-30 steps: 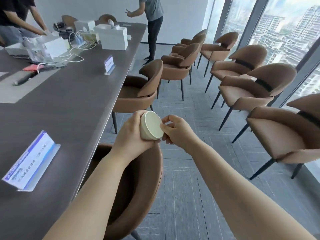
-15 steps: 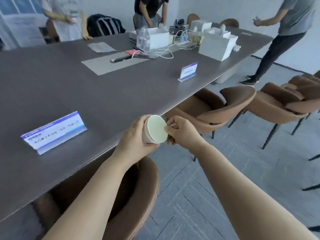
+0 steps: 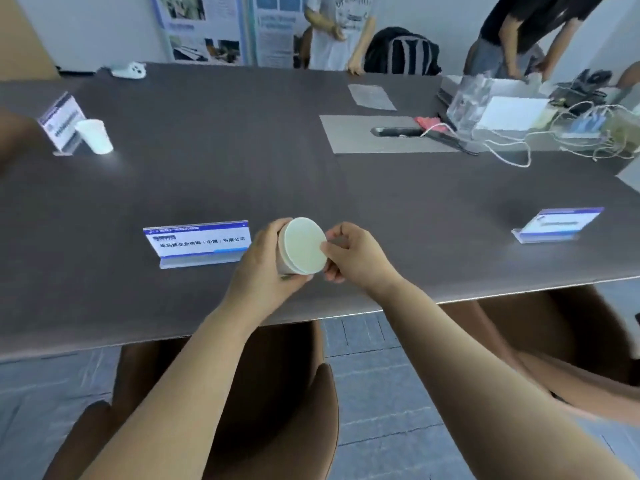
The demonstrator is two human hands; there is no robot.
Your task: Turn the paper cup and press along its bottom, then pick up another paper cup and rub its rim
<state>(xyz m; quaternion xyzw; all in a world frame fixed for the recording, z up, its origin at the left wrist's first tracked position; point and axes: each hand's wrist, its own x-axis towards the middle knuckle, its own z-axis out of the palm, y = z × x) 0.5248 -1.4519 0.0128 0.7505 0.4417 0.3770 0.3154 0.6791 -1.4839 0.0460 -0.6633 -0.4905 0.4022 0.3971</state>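
Cream-white paper cup (image 3: 302, 247) lies on its side in the air, held between both hands just above the near edge of the dark table (image 3: 242, 174). Its long axis runs roughly left to right: the body goes into the left hand (image 3: 263, 261), and the flat round end faces right and a little toward the person holding it. I cannot tell whether that round face is a lid or the base.

The left hand is wrapped round the cup's body, fingers curled behind it and thumb underneath. The right hand (image 3: 353, 258) sits just to the right, touching the cup, its thumb and fingertips (image 3: 327, 249) pinching the right rim of the round face. Both hands are equally close; the left carries the weight.

Just left of the hands a name card (image 3: 199, 242) stands on the table. A second white cup (image 3: 94, 136) stands upright far off to the left, well apart, beside another card (image 3: 60, 121).
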